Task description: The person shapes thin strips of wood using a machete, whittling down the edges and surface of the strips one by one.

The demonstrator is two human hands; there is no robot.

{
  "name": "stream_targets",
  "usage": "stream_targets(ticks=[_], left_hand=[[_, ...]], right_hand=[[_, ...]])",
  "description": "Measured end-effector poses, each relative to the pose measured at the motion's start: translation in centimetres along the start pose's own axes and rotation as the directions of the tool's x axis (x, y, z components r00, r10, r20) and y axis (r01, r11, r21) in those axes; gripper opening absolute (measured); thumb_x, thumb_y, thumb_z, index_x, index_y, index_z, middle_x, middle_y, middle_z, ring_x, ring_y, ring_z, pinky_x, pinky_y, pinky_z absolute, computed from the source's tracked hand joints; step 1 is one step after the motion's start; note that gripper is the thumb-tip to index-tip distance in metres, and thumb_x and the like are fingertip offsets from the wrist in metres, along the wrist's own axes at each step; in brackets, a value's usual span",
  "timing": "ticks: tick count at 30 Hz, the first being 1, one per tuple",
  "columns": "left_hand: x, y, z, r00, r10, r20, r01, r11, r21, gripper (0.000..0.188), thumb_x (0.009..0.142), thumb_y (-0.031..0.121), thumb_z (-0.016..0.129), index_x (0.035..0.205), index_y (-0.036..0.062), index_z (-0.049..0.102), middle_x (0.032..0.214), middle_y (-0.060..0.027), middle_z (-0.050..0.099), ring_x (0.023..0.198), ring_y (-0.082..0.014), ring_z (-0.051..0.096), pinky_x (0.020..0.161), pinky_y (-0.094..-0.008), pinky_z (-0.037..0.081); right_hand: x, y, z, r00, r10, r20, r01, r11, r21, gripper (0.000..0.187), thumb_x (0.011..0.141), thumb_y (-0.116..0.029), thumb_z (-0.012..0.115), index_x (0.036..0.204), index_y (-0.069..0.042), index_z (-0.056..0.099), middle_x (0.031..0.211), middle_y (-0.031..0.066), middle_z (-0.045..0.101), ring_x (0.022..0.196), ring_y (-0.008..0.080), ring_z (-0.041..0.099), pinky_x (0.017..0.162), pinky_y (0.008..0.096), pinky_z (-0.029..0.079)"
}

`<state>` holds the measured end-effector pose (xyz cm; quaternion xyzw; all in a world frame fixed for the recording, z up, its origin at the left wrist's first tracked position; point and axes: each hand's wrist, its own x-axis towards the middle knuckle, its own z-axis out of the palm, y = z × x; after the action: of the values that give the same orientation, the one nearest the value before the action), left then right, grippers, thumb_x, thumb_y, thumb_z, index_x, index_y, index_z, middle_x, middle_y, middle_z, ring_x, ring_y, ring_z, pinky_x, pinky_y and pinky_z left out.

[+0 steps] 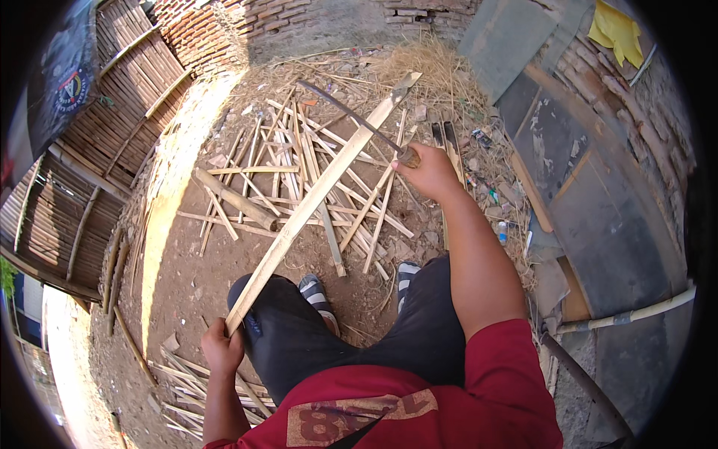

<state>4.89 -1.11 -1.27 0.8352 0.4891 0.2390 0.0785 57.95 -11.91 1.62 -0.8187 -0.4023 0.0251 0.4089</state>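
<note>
My left hand [222,349] is closed around the near end of a long split bamboo slat [310,200]. The slat slants up and away to the right, passing over my left knee. In my right hand [430,173] is a machete [340,109], gripped by its wooden handle. Its dark, narrow blade points to the far left and crosses over the slat near the slat's far end. Whether blade and slat touch, I cannot tell. Beneath them, many thin bamboo strips [299,150] lie in a loose pile on the dirt.
A thick bamboo pole [235,198] lies left of the pile. More strips [202,393] are heaped by my left side. Dark panels [591,179] lean along the right, a woven bamboo wall [134,82] stands left, and a brick wall [299,22] closes the back.
</note>
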Motion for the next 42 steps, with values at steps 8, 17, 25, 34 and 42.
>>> stream_targets(ticks=[8,17,25,34,42], left_hand=[[0.1,0.3,-0.2,1.0,-0.025,0.013,0.025,1.0,0.006,0.028,0.084,0.016,0.071,0.073,-0.0004,0.051,0.061,-0.0215,0.052,0.053,-0.0369,0.054,0.053,-0.0434,0.041],[-0.2,0.1,-0.2,1.0,-0.02,0.001,0.02,1.0,0.016,0.025,0.083,0.014,0.069,0.072,0.0001,0.052,0.062,-0.0212,0.053,0.055,-0.0387,0.055,0.054,-0.045,0.042],[-0.2,-0.5,0.2,1.0,-0.006,0.011,0.006,1.0,0.02,0.026,0.083,0.014,0.07,0.073,-0.0001,0.051,0.062,-0.0211,0.053,0.055,-0.0383,0.055,0.054,-0.0446,0.041],[-0.1,0.4,-0.3,0.999,-0.026,0.025,0.026,1.0,-0.014,0.028,0.083,0.014,0.071,0.073,-0.0002,0.049,0.06,-0.02,0.05,0.051,-0.0333,0.05,0.053,-0.0431,0.039],[-0.2,-0.2,-0.3,0.999,-0.029,0.015,0.029,1.0,-0.001,0.029,0.083,0.015,0.071,0.072,-0.0001,0.049,0.06,-0.0208,0.051,0.051,-0.0352,0.051,0.052,-0.0442,0.039]], right_hand=[[-1.8,-4.7,1.1,0.892,-0.304,0.334,0.375,0.911,-0.173,0.041,0.077,-0.029,0.08,0.117,-0.018,0.074,0.102,0.0151,0.074,0.099,0.0371,0.07,0.084,0.0483,0.056],[-0.1,-1.1,-0.5,0.989,0.029,0.146,-0.014,0.994,-0.104,0.058,0.085,-0.042,0.079,0.131,-0.008,0.068,0.115,0.0217,0.073,0.109,0.0363,0.07,0.094,0.0452,0.055],[0.3,0.1,-0.7,0.994,0.03,0.105,-0.027,0.999,-0.031,0.062,0.085,-0.041,0.08,0.134,-0.005,0.066,0.121,0.022,0.071,0.113,0.0366,0.069,0.097,0.0438,0.054],[-1.0,-4.1,-0.3,0.926,-0.167,0.34,0.219,0.968,-0.119,0.05,0.083,-0.04,0.08,0.121,-0.008,0.072,0.108,0.0193,0.073,0.104,0.0389,0.069,0.093,0.0472,0.055],[0.3,0.5,-1.4,0.995,0.085,0.045,-0.082,0.995,-0.055,0.058,0.084,-0.04,0.08,0.127,-0.003,0.069,0.112,0.0212,0.073,0.106,0.036,0.071,0.092,0.0434,0.055]])
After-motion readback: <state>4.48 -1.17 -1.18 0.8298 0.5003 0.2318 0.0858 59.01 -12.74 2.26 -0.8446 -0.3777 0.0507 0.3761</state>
